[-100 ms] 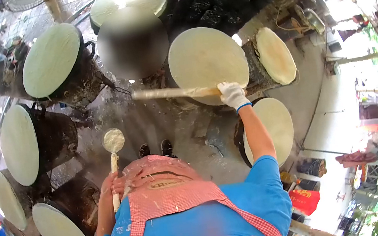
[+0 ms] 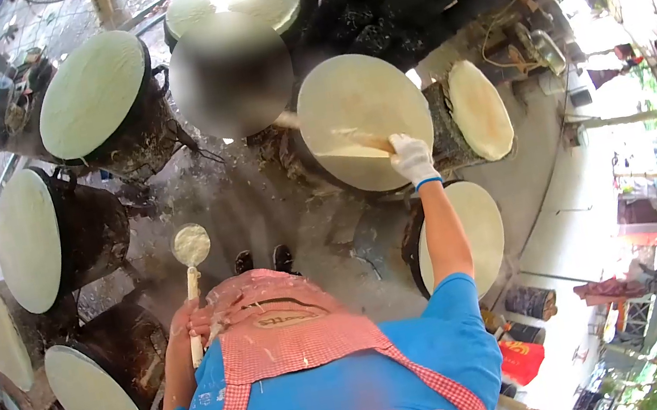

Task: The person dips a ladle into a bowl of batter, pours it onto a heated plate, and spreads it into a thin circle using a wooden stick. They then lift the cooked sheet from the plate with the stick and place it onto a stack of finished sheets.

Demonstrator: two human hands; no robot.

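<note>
The broad, round, pale cream sheet (image 2: 362,91) lies ahead of us and to our right. Over it we hold a slim, light wooden stick (image 2: 371,143), blurred; we cannot tell whether they touch. Our white-gloved right hand (image 2: 411,160) has its fingers closed around the stick's near end. We judge that we are working the stick across this sheet, and the next move calls for a level wrist and light pressure. Our bare left hand (image 2: 187,322) has its fingers wrapped around the pale handle of a round-headed ladle (image 2: 192,244), well apart from the sheet. Farther right sits a browned oval sheet (image 2: 479,110).
</note>
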